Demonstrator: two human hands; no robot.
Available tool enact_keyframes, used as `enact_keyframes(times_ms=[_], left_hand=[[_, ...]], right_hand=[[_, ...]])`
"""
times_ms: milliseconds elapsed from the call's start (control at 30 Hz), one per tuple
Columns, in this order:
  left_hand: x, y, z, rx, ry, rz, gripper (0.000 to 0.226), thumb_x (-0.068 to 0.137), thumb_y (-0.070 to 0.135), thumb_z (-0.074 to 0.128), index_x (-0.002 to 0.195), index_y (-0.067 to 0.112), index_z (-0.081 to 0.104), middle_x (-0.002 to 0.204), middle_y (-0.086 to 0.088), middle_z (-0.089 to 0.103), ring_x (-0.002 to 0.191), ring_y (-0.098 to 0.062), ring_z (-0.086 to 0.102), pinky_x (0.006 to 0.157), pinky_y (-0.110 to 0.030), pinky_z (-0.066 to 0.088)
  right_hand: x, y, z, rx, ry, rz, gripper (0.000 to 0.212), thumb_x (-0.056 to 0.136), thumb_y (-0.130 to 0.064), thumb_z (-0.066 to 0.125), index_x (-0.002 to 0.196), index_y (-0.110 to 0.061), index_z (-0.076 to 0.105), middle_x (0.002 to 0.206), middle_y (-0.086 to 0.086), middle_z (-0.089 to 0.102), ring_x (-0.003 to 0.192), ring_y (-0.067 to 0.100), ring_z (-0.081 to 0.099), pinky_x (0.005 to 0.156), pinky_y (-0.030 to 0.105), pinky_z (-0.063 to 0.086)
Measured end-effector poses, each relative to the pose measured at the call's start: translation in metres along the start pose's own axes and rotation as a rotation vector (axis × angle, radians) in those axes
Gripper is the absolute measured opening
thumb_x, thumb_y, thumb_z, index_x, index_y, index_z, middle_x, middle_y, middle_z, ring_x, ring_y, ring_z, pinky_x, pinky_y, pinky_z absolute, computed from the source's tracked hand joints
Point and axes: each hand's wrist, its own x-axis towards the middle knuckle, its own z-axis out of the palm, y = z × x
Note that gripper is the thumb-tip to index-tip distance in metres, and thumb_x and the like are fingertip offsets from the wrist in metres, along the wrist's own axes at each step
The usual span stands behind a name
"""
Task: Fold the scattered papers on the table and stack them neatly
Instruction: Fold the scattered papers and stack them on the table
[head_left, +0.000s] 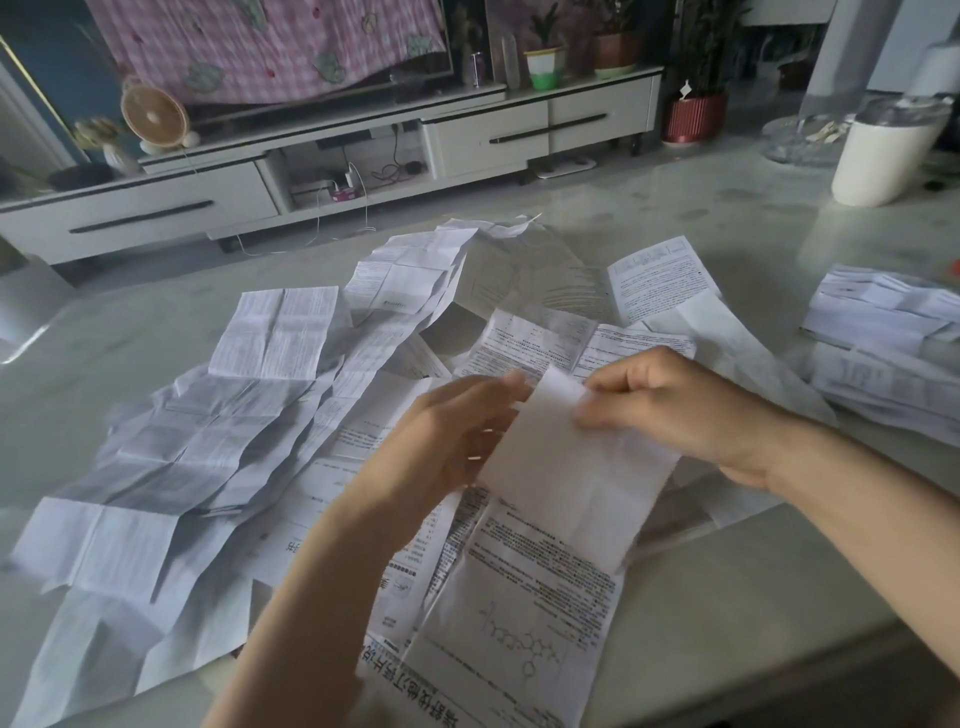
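Folded sheet (571, 467): blank side up, held between the two hands above the worktop (753, 597). Its top edge is raised and its lower end hangs over the printed papers beneath.

Left hand (457, 431): at the sheet's left edge, thumb on the top corner, fingers curled toward the edge, grasping it.

Right hand (680, 405): at the sheet's top right corner, thumb and fingers pinching the paper. The fingertips of both hands are blurred, so the exact contact is hard to read.

Loose leaflets (208, 441): unfolded, creased and overlapping, spread left of the left hand, beyond both hands and under them. Most of the print is too small or smeared to read.

Diagram leaflet (519, 623): directly below the held sheet, partly covered by it and by the left forearm.

Stack of folded papers (883, 364): right of the right hand, well apart, cut off by the frame edge.

White tumbler (883, 156): far beyond the right hand, its top dim and indistinct.
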Motion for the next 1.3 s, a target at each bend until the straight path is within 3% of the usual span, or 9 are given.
enact_keyframes(times_ms=[167,333,500,633,767,867,1067,1167,1300], left_hand=[[0.003,-0.010,0.010,0.362,0.163,0.267,0.036,0.064,0.041,0.071,0.077,0.008,0.069,0.076,-0.018,0.064,0.067,-0.014,0.056,0.062,-0.037,0.044],[0.000,-0.007,0.008,0.256,0.227,0.315,0.009,0.069,0.028,0.065,0.068,0.021,0.071,0.063,0.005,0.067,0.061,-0.008,0.058,0.062,-0.028,0.045],[0.000,-0.004,0.004,0.239,0.358,0.308,0.010,0.074,0.025,0.071,0.063,0.026,0.070,0.062,0.012,0.065,0.054,-0.004,0.057,0.056,-0.025,0.045],[0.000,0.000,-0.015,0.206,0.467,0.288,0.011,0.073,0.026,0.071,0.061,0.028,0.070,0.059,0.014,0.062,0.053,-0.005,0.054,0.056,-0.025,0.043],[-0.004,-0.001,-0.005,0.274,0.219,0.256,0.011,0.069,0.031,0.065,0.066,0.022,0.070,0.063,0.009,0.065,0.057,-0.007,0.057,0.058,-0.027,0.043],[-0.003,-0.003,0.002,0.268,0.204,0.267,0.016,0.070,0.036,0.065,0.067,0.022,0.070,0.063,0.006,0.064,0.057,-0.007,0.055,0.057,-0.025,0.041],[-0.002,0.000,-0.002,-0.076,0.115,0.220,0.033,0.077,0.029,0.061,0.100,0.006,0.064,0.084,-0.009,0.072,0.074,-0.024,0.070,0.064,-0.029,0.056],[-0.001,-0.003,0.009,-0.006,0.183,0.208,0.005,0.085,0.013,0.065,0.088,0.009,0.066,0.076,-0.008,0.071,0.069,-0.024,0.069,0.059,-0.032,0.058],[-0.001,-0.005,0.010,0.035,0.273,0.224,0.017,0.091,0.009,0.054,0.079,0.014,0.066,0.066,-0.002,0.068,0.061,-0.022,0.066,0.048,-0.028,0.054]], right_hand=[[-0.007,-0.007,0.014,-0.163,-0.086,-0.091,0.031,0.086,-0.008,0.057,0.061,0.009,0.048,0.060,0.007,0.035,0.056,0.009,0.032,0.053,0.023,0.025],[-0.010,-0.012,0.013,-0.160,-0.051,-0.118,0.035,0.087,-0.006,0.051,0.055,0.000,0.037,0.057,0.006,0.025,0.052,0.008,0.024,0.052,0.025,0.022],[-0.007,-0.004,-0.001,-0.127,-0.072,-0.051,0.036,0.087,-0.014,0.052,0.089,0.022,0.054,0.093,0.035,0.063,0.079,0.047,0.056,0.072,0.038,0.048],[-0.013,0.001,-0.024,-0.158,0.025,0.023,0.025,0.088,-0.002,0.049,0.080,-0.004,0.072,0.068,0.007,0.071,0.055,0.010,0.059,0.055,0.019,0.047],[-0.018,-0.006,-0.016,0.046,0.008,-0.028,0.018,0.083,-0.026,0.061,0.097,-0.021,0.069,0.089,-0.001,0.073,0.078,0.009,0.066,0.071,0.016,0.049],[-0.015,-0.007,0.002,-0.040,-0.151,-0.029,0.021,0.077,-0.026,0.068,0.093,-0.011,0.069,0.094,0.007,0.073,0.085,0.013,0.068,0.079,0.020,0.050],[-0.001,-0.004,-0.005,0.204,0.296,-0.031,0.017,0.086,-0.016,0.064,0.085,0.000,0.065,0.079,0.009,0.068,0.069,0.013,0.062,0.059,0.021,0.050],[-0.002,-0.003,-0.001,0.287,0.285,0.001,0.007,0.084,-0.013,0.065,0.078,-0.015,0.067,0.074,0.000,0.071,0.065,0.009,0.065,0.055,0.016,0.049],[-0.007,-0.001,-0.002,0.297,0.181,0.036,0.015,0.085,-0.006,0.060,0.093,-0.015,0.067,0.083,0.002,0.073,0.068,0.011,0.067,0.058,0.020,0.049]])
